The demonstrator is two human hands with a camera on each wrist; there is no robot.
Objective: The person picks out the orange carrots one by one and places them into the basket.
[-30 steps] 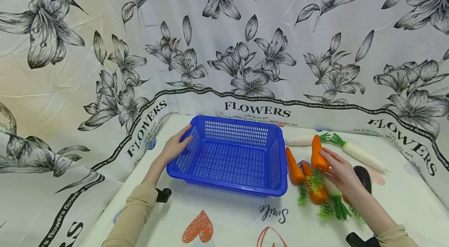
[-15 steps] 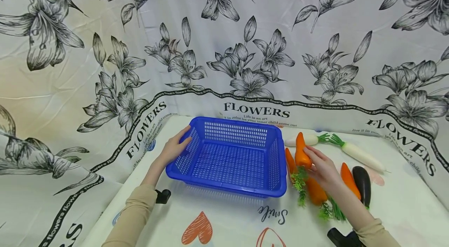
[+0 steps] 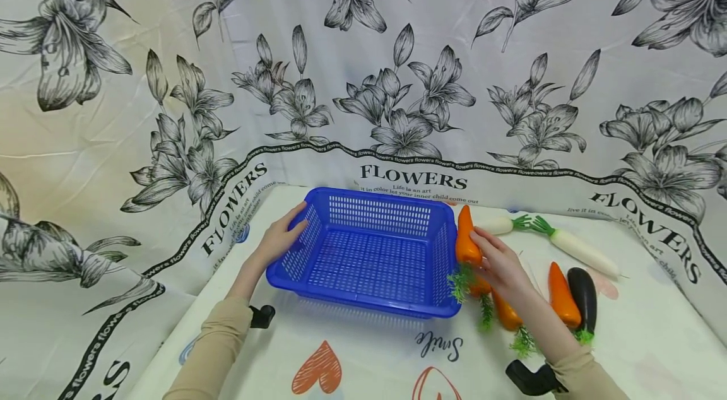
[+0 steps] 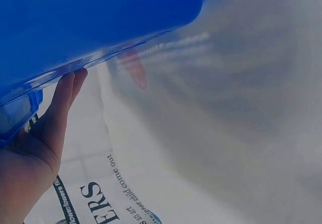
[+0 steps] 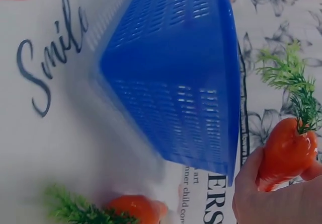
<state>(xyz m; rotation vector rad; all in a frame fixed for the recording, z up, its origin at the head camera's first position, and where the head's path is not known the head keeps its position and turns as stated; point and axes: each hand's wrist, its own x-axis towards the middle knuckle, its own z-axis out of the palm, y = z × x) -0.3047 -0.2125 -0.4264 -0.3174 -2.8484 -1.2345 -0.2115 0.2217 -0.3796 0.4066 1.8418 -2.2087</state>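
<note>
My right hand (image 3: 502, 267) grips an orange carrot (image 3: 467, 239) with green leafy tops, tip upward, at the right rim of a blue plastic basket (image 3: 363, 305). In the right wrist view the held carrot (image 5: 289, 151) sits between thumb and fingers, its greens sticking up, beside the basket's perforated wall (image 5: 186, 113). My left hand (image 3: 276, 239) holds the basket's left rim, thumb over the inner side. From the left wrist the fingers (image 4: 63, 93) show against the basket's outer side (image 4: 100, 22). No item lies inside the basket.
To the right of the basket another carrot (image 3: 562, 296) lies against a dark eggplant (image 3: 583, 299). Further carrots (image 3: 504, 313) are partly hidden under my right hand and forearm. Two white radishes, one whole in view (image 3: 585, 253), lie at the back. A flowered curtain (image 3: 397, 72) hangs behind the table.
My right hand has carried the carrot leftward from over the vegetable pile to the basket's right rim. The left hand stays on the basket, which has not visibly moved.
</note>
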